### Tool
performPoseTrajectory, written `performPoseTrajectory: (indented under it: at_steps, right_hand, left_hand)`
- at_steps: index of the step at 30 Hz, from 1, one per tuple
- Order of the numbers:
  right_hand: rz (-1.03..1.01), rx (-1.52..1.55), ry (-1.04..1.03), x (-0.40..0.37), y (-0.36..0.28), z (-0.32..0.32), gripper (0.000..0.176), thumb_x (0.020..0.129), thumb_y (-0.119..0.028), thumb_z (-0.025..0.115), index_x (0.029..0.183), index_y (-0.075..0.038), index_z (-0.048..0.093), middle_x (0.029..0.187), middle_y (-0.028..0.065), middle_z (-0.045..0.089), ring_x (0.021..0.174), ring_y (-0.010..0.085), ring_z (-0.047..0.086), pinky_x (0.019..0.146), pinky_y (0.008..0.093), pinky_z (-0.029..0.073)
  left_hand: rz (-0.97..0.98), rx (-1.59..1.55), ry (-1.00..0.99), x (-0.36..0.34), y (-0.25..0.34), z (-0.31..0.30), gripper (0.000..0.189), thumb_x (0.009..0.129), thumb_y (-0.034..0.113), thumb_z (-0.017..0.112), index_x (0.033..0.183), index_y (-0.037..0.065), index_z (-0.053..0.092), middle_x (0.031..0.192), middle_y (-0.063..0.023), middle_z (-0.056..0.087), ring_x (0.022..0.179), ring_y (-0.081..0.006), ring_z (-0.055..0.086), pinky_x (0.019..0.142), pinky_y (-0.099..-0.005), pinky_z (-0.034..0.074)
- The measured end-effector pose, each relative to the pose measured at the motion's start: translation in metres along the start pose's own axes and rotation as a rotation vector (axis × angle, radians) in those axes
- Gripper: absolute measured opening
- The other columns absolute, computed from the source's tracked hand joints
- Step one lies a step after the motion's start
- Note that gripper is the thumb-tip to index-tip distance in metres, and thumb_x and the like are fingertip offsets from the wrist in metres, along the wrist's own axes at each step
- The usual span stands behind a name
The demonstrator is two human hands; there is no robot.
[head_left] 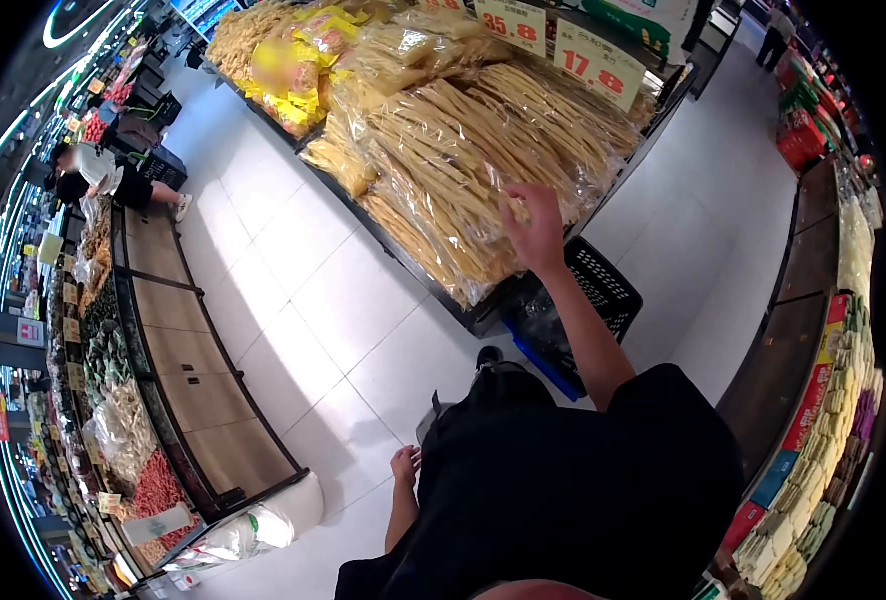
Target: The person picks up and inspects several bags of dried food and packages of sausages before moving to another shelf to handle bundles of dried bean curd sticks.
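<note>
My right hand is raised with its fingers spread, resting against clear bags of long yellow dried sticks piled on a shop display stand. It grips nothing. My left hand hangs low beside my black-clothed body, fingers loosely apart and holding nothing, above the white tiled floor.
A black plastic basket stands on the floor at the foot of the stand. Price signs top the pile. A long counter of bulk goods runs along the left, where a person crouches. Packaged goods line the right shelves.
</note>
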State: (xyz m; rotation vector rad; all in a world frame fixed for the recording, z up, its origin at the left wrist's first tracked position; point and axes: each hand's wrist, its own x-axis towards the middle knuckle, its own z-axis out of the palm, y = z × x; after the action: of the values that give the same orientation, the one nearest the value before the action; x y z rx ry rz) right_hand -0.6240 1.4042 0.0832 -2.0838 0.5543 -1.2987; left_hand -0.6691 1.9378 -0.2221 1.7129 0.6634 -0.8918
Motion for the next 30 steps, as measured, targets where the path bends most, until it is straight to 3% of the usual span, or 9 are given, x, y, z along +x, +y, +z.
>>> performPoseTrajectory:
  at_steps: [2,5,6,10,15,22,23,25,30]
  right_hand:
    - [0.089,-0.099,-0.101,0.016,-0.007,0.011,0.029,0.079,-0.014,0.068,0.106,-0.008,0.063,0.095,0.0078,0.060,0.100,0.0286,0.054,0.095,0.0390,0.038]
    - [0.017,-0.187,-0.154,0.020,-0.009,0.020,0.039,0.078,-0.019,0.070,0.113,-0.009,0.060,0.106,0.0093,0.058,0.108,0.0295,0.050,0.099,0.0435,0.034]
    - [0.133,-0.241,-0.290,0.017,-0.006,0.022,0.055,0.076,-0.024,0.072,0.126,-0.011,0.053,0.124,0.0130,0.049,0.120,0.0340,0.041,0.104,0.0467,0.031]
    - [0.271,-0.279,-0.416,0.010,0.000,0.034,0.076,0.075,-0.028,0.072,0.143,-0.019,0.039,0.139,0.0208,0.035,0.131,0.0411,0.030,0.110,0.0499,0.024]
    - [0.354,-0.384,-0.445,0.032,-0.016,0.038,0.083,0.074,-0.028,0.073,0.147,-0.024,0.034,0.142,0.0230,0.032,0.133,0.0423,0.027,0.111,0.0503,0.023]
    - [0.473,-0.558,-0.527,0.061,-0.029,0.075,0.097,0.066,-0.029,0.081,0.148,-0.026,0.030,0.145,0.0202,0.032,0.134,0.0410,0.028,0.112,0.0492,0.025]
    - [0.453,-0.559,-0.527,0.066,-0.033,0.082,0.097,0.066,-0.029,0.081,0.148,-0.026,0.030,0.145,0.0202,0.032,0.134,0.0410,0.028,0.112,0.0492,0.025]
    - [0.557,-0.618,-0.564,0.075,-0.042,0.090,0.100,0.064,-0.028,0.082,0.149,-0.027,0.029,0.145,0.0205,0.032,0.134,0.0405,0.029,0.112,0.0493,0.025]
    - [0.539,-0.619,-0.526,0.094,-0.050,0.120,0.102,0.063,-0.029,0.084,0.149,-0.029,0.028,0.143,0.0210,0.034,0.132,0.0412,0.031,0.110,0.0511,0.024]
  left_hand:
    - [-0.006,0.045,0.007,-0.003,0.021,0.000,0.025,0.090,0.016,0.056,0.110,0.001,0.058,0.089,-0.0081,0.065,0.072,-0.0163,0.061,0.056,-0.0286,0.048]
    - [0.015,0.091,0.023,0.004,0.064,0.010,0.024,0.089,0.016,0.057,0.108,0.002,0.059,0.083,-0.0043,0.061,0.066,-0.0131,0.055,0.053,-0.0259,0.044]
    - [0.039,0.121,-0.004,0.013,0.074,0.012,0.024,0.089,0.017,0.057,0.108,0.002,0.059,0.085,-0.0056,0.063,0.067,-0.0139,0.057,0.054,-0.0258,0.045]
    - [0.021,0.148,-0.100,0.059,0.125,0.022,0.023,0.091,0.018,0.056,0.108,0.003,0.059,0.091,-0.0100,0.067,0.073,-0.0173,0.063,0.058,-0.0274,0.050]
    - [0.236,0.220,-0.216,0.105,0.249,0.062,0.023,0.095,0.020,0.054,0.110,0.003,0.058,0.094,-0.0114,0.067,0.083,-0.0195,0.066,0.066,-0.0323,0.054]
    - [0.475,0.394,-0.805,0.080,0.462,0.171,0.022,0.096,0.020,0.055,0.109,0.002,0.059,0.095,-0.0096,0.067,0.083,-0.0168,0.065,0.070,-0.0272,0.051]
    - [0.488,0.380,-0.802,0.076,0.487,0.185,0.022,0.096,0.020,0.055,0.109,0.002,0.059,0.095,-0.0096,0.067,0.083,-0.0168,0.065,0.070,-0.0272,0.051]
    - [0.621,0.433,-1.038,0.067,0.529,0.206,0.021,0.096,0.018,0.056,0.107,0.001,0.059,0.094,-0.0085,0.067,0.084,-0.0149,0.064,0.070,-0.0259,0.050]
    - [0.700,0.466,-1.188,0.043,0.598,0.241,0.020,0.095,0.015,0.059,0.109,0.001,0.059,0.100,-0.0065,0.067,0.090,-0.0126,0.063,0.075,-0.0253,0.050]
